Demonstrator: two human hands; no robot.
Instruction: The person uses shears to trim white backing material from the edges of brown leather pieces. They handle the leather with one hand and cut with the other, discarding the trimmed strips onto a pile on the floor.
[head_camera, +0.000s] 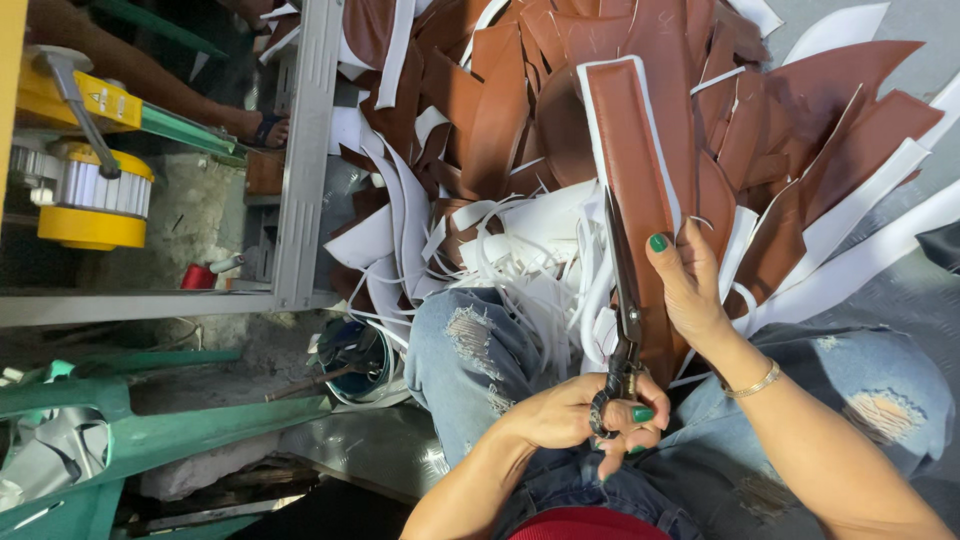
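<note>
My left hand (575, 415) is closed around the black loop handles of a pair of scissors (622, 310), fingers through the loops and curled tight. The blades run up along the left edge of a long brown leather strip (630, 170) with a white border, and they look nearly closed on that white edge, though from this angle I cannot be sure how far they bite. My right hand (690, 285) is clamped on the lower part of the same strip, thumb on its brown face and fingers behind it, holding it upright over my lap. A gold bangle (755, 382) sits on that wrist.

Thin white trimmings (520, 260) lie curled over my left knee, on torn blue jeans (465, 350). Beyond them a big heap of brown and white leather pieces (480, 110) covers the floor. To the left stands a grey metal frame (300, 150), with a yellow machine (90, 170) beside it and a green metal stand (150, 430) lower down. Another person's sandalled foot (262, 128) rests near the frame.
</note>
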